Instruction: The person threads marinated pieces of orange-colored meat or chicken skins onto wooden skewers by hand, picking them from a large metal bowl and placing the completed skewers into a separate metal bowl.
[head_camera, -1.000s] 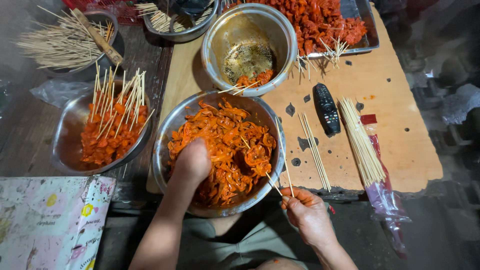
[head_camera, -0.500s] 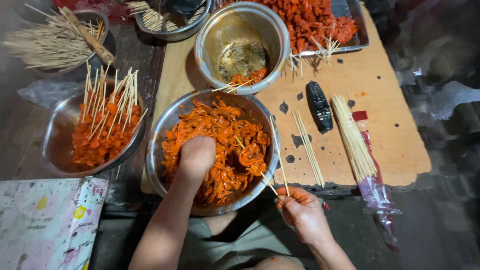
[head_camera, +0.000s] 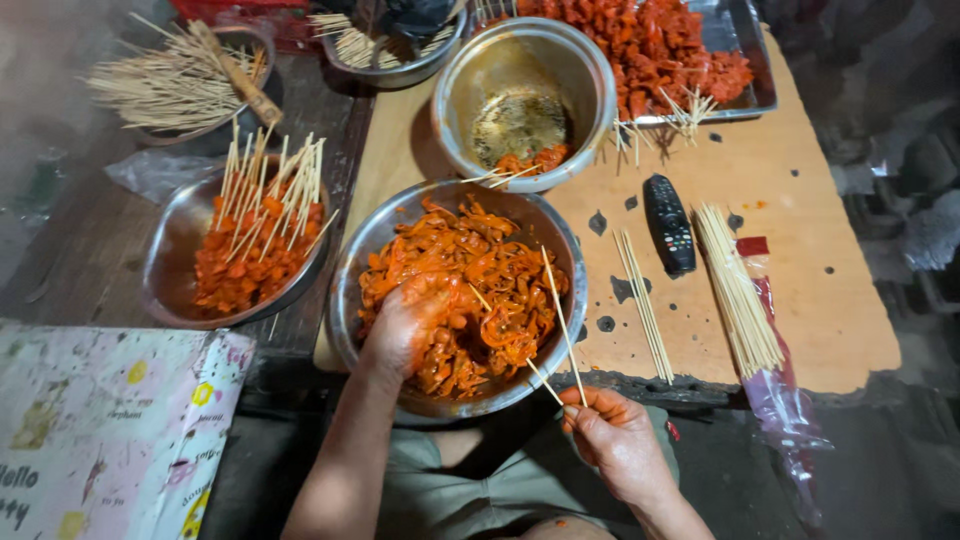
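**Hands at the bowl of marinated meat**

The left hand (head_camera: 410, 325) lay palm down in the orange marinated meat strips (head_camera: 470, 290), fingers curled into the pile and coated in sauce; whether it gripped a piece could not be told. The right hand (head_camera: 615, 440) hovered just off the board's near edge, thumb and fingers pinched on two thin bamboo skewers (head_camera: 558, 320) that slanted up over the bowl's right rim.

The meat filled a large steel bowl (head_camera: 355, 270) standing at the near left corner of the wooden board (head_camera: 800, 250). Behind it, toward the far edge, stood a second steel bowl (head_camera: 590, 70), nearly empty, with sauce residue and a few scraps. A metal tray (head_camera: 745, 60) of red meat pieces sat at the far right corner.

Right of the large bowl lay a small bunch of loose skewers (head_camera: 645, 300), then a black remote control (head_camera: 668, 222), then a bigger skewer bundle (head_camera: 735, 285) partly in a plastic sleeve near the right edge.

Off the board to the left, a steel dish (head_camera: 165, 260) held finished skewered meat (head_camera: 250, 250), sticks upward.
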